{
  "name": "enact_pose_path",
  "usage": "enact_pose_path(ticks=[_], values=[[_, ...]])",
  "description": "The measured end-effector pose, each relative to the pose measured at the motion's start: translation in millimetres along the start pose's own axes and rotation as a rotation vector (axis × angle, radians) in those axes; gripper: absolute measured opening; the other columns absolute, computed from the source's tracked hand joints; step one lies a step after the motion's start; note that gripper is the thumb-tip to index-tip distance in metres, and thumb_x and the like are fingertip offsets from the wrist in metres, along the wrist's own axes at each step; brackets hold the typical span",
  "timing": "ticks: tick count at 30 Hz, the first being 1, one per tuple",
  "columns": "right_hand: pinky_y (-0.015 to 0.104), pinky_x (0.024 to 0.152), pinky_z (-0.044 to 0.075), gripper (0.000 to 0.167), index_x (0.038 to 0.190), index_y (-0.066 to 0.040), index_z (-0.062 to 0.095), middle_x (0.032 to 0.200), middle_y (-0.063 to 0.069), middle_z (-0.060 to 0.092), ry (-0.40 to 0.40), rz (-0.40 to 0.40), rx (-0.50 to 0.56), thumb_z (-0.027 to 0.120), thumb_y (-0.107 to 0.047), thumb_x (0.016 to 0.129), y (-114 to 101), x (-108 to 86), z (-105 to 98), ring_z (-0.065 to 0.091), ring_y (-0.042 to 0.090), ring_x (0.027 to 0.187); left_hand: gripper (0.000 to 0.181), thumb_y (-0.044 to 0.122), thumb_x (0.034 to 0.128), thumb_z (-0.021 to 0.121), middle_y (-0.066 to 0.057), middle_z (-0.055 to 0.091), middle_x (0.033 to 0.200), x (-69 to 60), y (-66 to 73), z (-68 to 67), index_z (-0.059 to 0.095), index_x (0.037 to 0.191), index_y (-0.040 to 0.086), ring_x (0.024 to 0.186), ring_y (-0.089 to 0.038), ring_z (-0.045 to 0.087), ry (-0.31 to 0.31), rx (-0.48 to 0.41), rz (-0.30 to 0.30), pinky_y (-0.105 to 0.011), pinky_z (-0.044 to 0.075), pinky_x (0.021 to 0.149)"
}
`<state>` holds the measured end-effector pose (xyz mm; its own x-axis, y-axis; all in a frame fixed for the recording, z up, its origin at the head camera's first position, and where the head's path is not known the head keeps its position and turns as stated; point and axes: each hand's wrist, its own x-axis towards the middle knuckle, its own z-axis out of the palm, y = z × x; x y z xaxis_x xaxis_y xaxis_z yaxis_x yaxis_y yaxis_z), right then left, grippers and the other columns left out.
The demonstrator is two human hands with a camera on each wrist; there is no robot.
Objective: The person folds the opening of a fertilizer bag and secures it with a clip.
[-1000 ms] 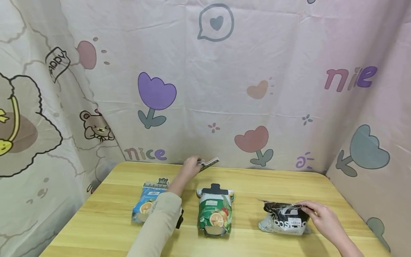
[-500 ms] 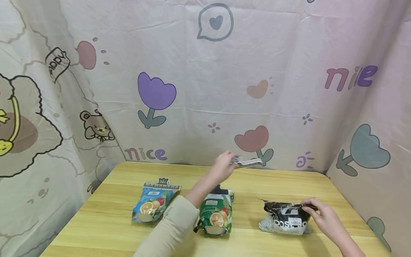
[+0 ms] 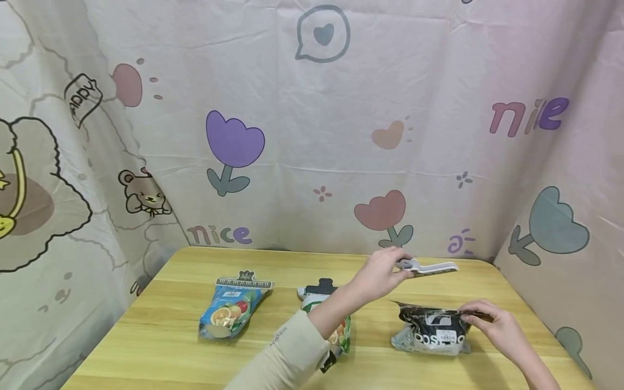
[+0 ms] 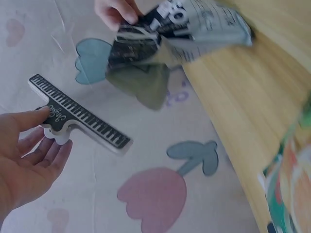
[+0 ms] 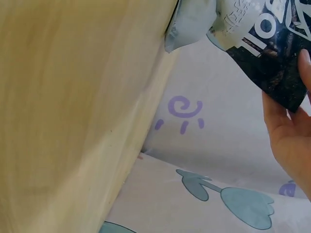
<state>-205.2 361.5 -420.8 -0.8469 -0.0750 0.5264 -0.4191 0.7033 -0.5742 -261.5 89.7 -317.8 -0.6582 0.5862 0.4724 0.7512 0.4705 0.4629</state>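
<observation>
My left hand [image 3: 382, 275] pinches a bag clip [image 4: 80, 114] with a piano-key pattern between thumb and fingers, in the air behind and left of the black-and-white bag [image 3: 436, 331]. In the left wrist view the clip's long jaw points away from the hand. That bag sits on the table at the right, its black top edge folded or crumpled. With thumb and fingers my right hand [image 3: 497, 325] pinches the top right corner of the bag. The bag's label is only partly visible in the right wrist view.
A blue fruit-print bag [image 3: 229, 311] with a piano-key clip [image 3: 245, 283] lies at the left of the wooden table [image 3: 146, 336]. In the middle, a green bag [image 3: 343, 333] with a black clip [image 3: 322, 287] is partly behind my left arm. A printed curtain [image 3: 292, 124] stands behind.
My left hand has carried the clip to the right, from behind the blue and green bags toward the black-and-white bag. The right hand keeps its hold on the bag's corner.
</observation>
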Motion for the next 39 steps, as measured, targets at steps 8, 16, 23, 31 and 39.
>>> enact_pose_path(ticks=[8, 16, 23, 31, 39], values=[[0.019, 0.063, 0.05, 0.011, 0.09, -0.006, 0.069, 0.085, -0.007, 0.065, -0.043, 0.131, -0.033, 0.067, -0.001, 0.081, 1, 1.6, -2, 0.057, -0.002, 0.078, 0.024, 0.018, 0.0872, 0.064, 0.006, 0.064, 0.094, 2.2, 16.7, 13.8, 0.058, 0.108, 0.008, 0.084, 0.003, 0.057, -0.019, -0.305, -0.121, -0.009, 0.043, 0.072], [0.019, 0.062, 0.05, 0.01, 0.089, -0.004, 0.069, 0.084, -0.008, 0.064, -0.045, 0.109, 0.006, 0.066, 0.001, 0.081, 1, 1.1, -3, 0.058, -0.001, 0.077, 0.023, 0.02, 0.088, 0.061, 0.004, 0.063, 0.093, -0.8, 21.5, 21.4, 0.056, 0.106, 0.007, 0.081, 0.003, 0.056, 0.07, -0.383, -0.113, -0.01, 0.044, 0.07], [0.014, 0.062, 0.047, 0.01, 0.087, -0.005, 0.069, 0.082, -0.007, 0.065, -0.03, 0.063, 0.023, 0.067, 0.002, 0.08, 2, -0.4, -4, 0.057, -0.002, 0.076, 0.015, 0.014, 0.0876, 0.061, 0.004, 0.062, 0.085, -3.0, 20.8, 32.2, 0.053, 0.098, 0.006, 0.073, 0.005, 0.052, 0.115, -0.301, 0.006, -0.007, 0.042, 0.063], [0.012, 0.063, 0.046, 0.011, 0.087, -0.005, 0.069, 0.082, -0.008, 0.065, -0.021, 0.045, 0.032, 0.067, 0.003, 0.079, 2, 0.1, -4, 0.057, -0.002, 0.076, 0.014, 0.015, 0.0875, 0.061, 0.005, 0.061, 0.084, -4.5, 20.7, 46.8, 0.054, 0.096, 0.008, 0.067, 0.005, 0.047, 0.097, -0.092, 0.093, -0.003, 0.038, 0.059], [0.015, 0.061, 0.048, 0.015, 0.089, 0.003, 0.066, 0.083, -0.008, 0.065, -0.012, 0.055, 0.003, 0.064, 0.011, 0.077, 5, -0.7, -2, 0.056, -0.003, 0.075, 0.011, 0.023, 0.0892, 0.061, 0.012, 0.055, 0.084, -4.0, 31.0, 61.7, 0.056, 0.095, 0.016, 0.072, 0.003, 0.046, -0.004, 0.3, 0.116, -0.004, 0.037, 0.064]])
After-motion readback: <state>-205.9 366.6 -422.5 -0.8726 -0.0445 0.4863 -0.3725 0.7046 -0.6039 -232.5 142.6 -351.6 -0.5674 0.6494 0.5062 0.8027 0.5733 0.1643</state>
